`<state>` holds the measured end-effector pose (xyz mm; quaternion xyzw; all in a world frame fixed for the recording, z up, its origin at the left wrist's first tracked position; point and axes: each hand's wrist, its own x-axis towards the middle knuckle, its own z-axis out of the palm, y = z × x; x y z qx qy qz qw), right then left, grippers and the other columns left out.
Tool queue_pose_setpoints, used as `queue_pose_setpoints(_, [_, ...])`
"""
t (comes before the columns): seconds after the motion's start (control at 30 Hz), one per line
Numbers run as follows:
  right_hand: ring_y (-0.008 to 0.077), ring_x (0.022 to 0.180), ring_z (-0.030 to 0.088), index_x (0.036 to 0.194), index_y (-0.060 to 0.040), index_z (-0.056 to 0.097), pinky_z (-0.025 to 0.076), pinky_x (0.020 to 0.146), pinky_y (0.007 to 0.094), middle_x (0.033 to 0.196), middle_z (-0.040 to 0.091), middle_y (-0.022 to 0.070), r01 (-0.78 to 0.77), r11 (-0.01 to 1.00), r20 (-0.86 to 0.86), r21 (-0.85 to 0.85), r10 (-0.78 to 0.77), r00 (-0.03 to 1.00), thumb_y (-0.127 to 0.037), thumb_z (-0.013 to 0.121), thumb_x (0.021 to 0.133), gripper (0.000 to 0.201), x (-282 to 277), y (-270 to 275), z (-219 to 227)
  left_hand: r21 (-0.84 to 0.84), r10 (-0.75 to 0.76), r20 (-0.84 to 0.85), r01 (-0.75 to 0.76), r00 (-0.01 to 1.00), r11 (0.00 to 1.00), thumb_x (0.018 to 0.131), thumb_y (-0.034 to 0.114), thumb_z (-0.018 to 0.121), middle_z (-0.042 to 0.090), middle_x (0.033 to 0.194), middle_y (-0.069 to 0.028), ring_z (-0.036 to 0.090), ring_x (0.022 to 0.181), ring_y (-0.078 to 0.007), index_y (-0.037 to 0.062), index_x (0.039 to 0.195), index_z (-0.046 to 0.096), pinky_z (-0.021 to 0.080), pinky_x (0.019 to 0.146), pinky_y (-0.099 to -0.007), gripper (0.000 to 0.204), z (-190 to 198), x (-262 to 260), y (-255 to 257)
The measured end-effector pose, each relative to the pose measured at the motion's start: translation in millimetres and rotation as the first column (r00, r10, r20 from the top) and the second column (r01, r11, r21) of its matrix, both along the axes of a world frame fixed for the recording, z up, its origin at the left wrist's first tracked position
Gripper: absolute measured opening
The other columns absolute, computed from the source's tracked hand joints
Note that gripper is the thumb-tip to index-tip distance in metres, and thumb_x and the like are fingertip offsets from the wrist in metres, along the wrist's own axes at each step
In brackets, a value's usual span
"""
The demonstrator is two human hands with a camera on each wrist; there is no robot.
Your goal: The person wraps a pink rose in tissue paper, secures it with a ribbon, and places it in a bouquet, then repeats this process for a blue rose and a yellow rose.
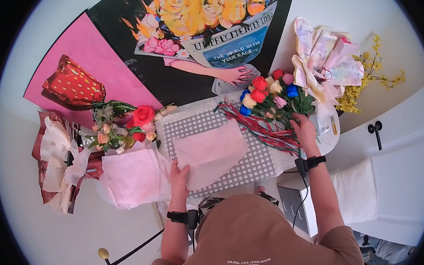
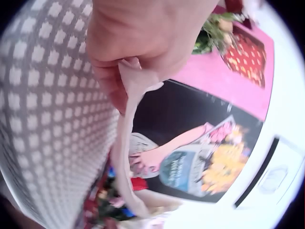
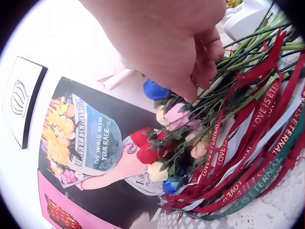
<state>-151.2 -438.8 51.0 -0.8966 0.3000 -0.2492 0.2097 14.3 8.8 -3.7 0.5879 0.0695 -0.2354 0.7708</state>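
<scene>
My left hand pinches the near left edge of a pale pink sheet of wrapping paper. In the left wrist view the paper hangs edge-on from the thumb and fingers. My right hand is over the stems of a pile of artificial roses in red, blue, cream and pink. Seen from the right wrist, its curled fingers and thumb close on the thin green stems; how many they hold I cannot tell. Dark red and green printed ribbons lie beside the stems.
A grey-and-white checked cloth covers the table. Stacked pink paper lies at left, near a mixed bouquet and red-and-white wrapping. A wrapped bouquet, yellow blossoms and a yellow cutter are at right.
</scene>
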Motion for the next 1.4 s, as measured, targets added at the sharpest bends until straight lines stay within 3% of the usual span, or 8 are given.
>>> queue_pose_setpoints(0.1, [0.0338,0.085,0.068,0.106,-0.0052,0.071,0.054,0.074,0.0421,0.100,0.070,0.0139,-0.055,0.995,-0.059,-0.084,0.050,0.997,-0.016,0.072,0.083,0.026,10.5,-4.8,-4.7,0.342,-0.060,0.281,-0.042,0.958,0.939,0.087,0.000,0.063,0.065,0.117,-0.0160,0.066,0.101,-0.0213,-0.0029,0.145,0.036,0.053,0.087,-0.0323,0.064,-19.4,-11.4,-1.2])
queue_pose_setpoints(0.43, [0.0329,0.082,0.069,0.098,-0.0055,0.072,0.055,0.073,0.0419,0.087,0.072,0.0122,-0.155,0.988,-0.097,-0.020,0.152,0.984,-0.013,0.072,0.080,0.020,18.4,-19.1,-8.9,0.363,-0.129,0.240,0.034,0.962,0.931,0.085,0.001,0.066,0.069,0.107,-0.0152,0.069,0.093,-0.0202,-0.0051,0.143,0.034,0.054,0.079,-0.0305,0.067,-8.0,-15.8,0.9])
queue_pose_setpoints(0.7, [0.0340,0.082,0.068,0.099,-0.0030,0.070,0.054,0.073,0.0416,0.092,0.070,0.0140,-0.153,0.988,-0.050,0.007,0.154,0.987,-0.012,0.071,0.082,0.020,25.3,-20.9,-8.1,-0.158,-0.032,-0.091,0.017,0.995,0.987,0.089,-0.003,0.063,0.062,0.126,-0.0119,0.063,0.112,-0.0229,0.0014,0.141,0.042,0.052,0.095,-0.0357,0.056,6.4,-11.2,-1.9])
queue_pose_setpoints(0.93, [0.0350,0.079,0.066,0.098,-0.0017,0.068,0.052,0.068,0.0396,0.089,0.066,0.0146,-0.200,0.970,0.147,-0.137,0.220,0.965,-0.003,0.067,0.085,0.013,25.9,8.0,44.8,-0.063,-0.038,-0.025,0.036,0.999,0.997,0.091,-0.001,0.061,0.061,0.129,-0.0104,0.061,0.116,-0.0232,0.0026,0.141,0.043,0.050,0.098,-0.0367,0.053,5.3,-7.8,-5.2])
queue_pose_setpoints(1.13, [0.0274,0.068,0.064,0.099,-0.0009,0.068,0.049,0.061,0.0326,0.082,0.062,0.0122,-0.266,0.963,0.208,-0.037,0.268,0.941,-0.001,0.069,0.085,0.014,7.6,65.6,95.6,-0.292,-0.077,-0.069,0.054,0.995,0.955,0.091,-0.002,0.060,0.062,0.129,-0.0089,0.061,0.116,-0.0218,0.0031,0.141,0.042,0.050,0.098,-0.0345,0.053,14.6,-7.6,-5.4])
queue_pose_setpoints(1.23, [0.0221,0.065,0.063,0.100,0.0001,0.068,0.048,0.059,0.0301,0.079,0.062,0.0114,-0.318,0.946,0.245,0.059,0.295,0.924,-0.001,0.071,0.085,0.015,5.8,84.1,82.1,-0.122,-0.081,0.030,0.084,0.996,0.989,0.090,-0.001,0.062,0.063,0.126,-0.0102,0.061,0.116,-0.0209,0.0029,0.142,0.042,0.050,0.097,-0.0339,0.055,-7.8,-2.2,-3.2])
queue_pose_setpoints(1.3, [0.0186,0.066,0.062,0.101,0.0014,0.069,0.049,0.061,0.0284,0.079,0.063,0.0104,-0.344,0.918,0.254,0.199,0.291,0.922,-0.003,0.071,0.085,0.016,6.9,99.3,71.9,0.287,-0.093,0.148,0.047,0.985,0.957,0.088,0.002,0.066,0.065,0.121,-0.0114,0.062,0.113,-0.0199,-0.0003,0.139,0.044,0.049,0.096,-0.0340,0.055,-12.3,-3.3,-0.4])
queue_pose_setpoints(1.4, [0.0168,0.068,0.063,0.101,0.0028,0.069,0.049,0.062,0.0275,0.081,0.064,0.0106,-0.465,0.860,0.275,0.209,0.405,0.872,-0.004,0.071,0.086,0.016,14.0,113.7,52.4,0.373,-0.060,0.180,-0.011,0.982,0.928,0.087,0.004,0.067,0.066,0.119,-0.0129,0.064,0.108,-0.0202,-0.0013,0.136,0.045,0.050,0.092,-0.0336,0.054,-5.9,-11.3,-1.6])
